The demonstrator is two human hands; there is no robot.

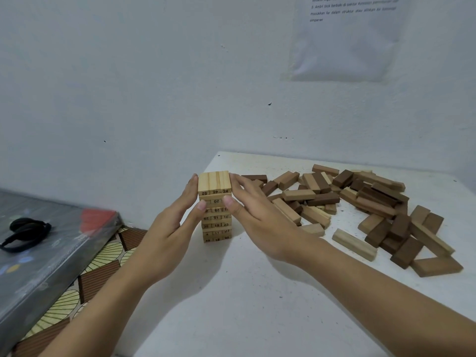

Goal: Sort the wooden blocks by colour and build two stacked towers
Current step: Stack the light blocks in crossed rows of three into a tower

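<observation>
Pale numbered-block tower (215,182) stands between the straight, flat-pressed fingers of left hand (175,225) and right hand (257,217). Blocks likely light, rigid, loosely stacked; best squeezed evenly on opposite sides.

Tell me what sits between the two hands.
The light-wood tower, with the left hand and right hand touching its upper sides, fingers straight. Seen in the head view.

The tower (215,220) in the grip is pale wood with black numbers; loose blocks (360,202) right of the grip are pale, tan and dark brown.
</observation>
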